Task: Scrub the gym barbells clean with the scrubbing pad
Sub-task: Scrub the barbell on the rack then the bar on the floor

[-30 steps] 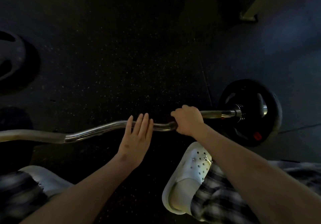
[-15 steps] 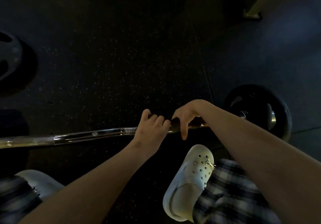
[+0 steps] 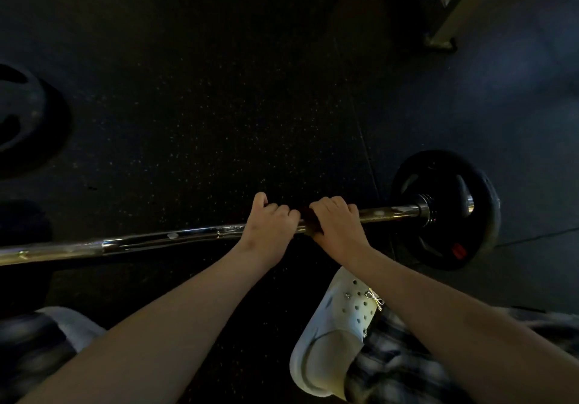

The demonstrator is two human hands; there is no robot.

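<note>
On dark speckled rubber floor (image 3: 219,105): chrome steel barbell (image 3: 175,237), black round plate (image 3: 445,209) at right end | left hand (image 3: 269,228) curled round shaft; right hand (image 3: 336,225) wraps dark scrubbing pad (image 3: 308,218) there | likely heavy, rigid, slick; hold mid-shaft.

No legible txt; red tag (image 3: 458,250) on weight plate (image 3: 438,168) too blurry.

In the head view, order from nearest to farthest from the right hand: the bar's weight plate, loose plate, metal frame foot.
1. Weight plate, on the bar's right end.
2. Metal frame foot, upper right.
3. Loose plate, far left.
</note>
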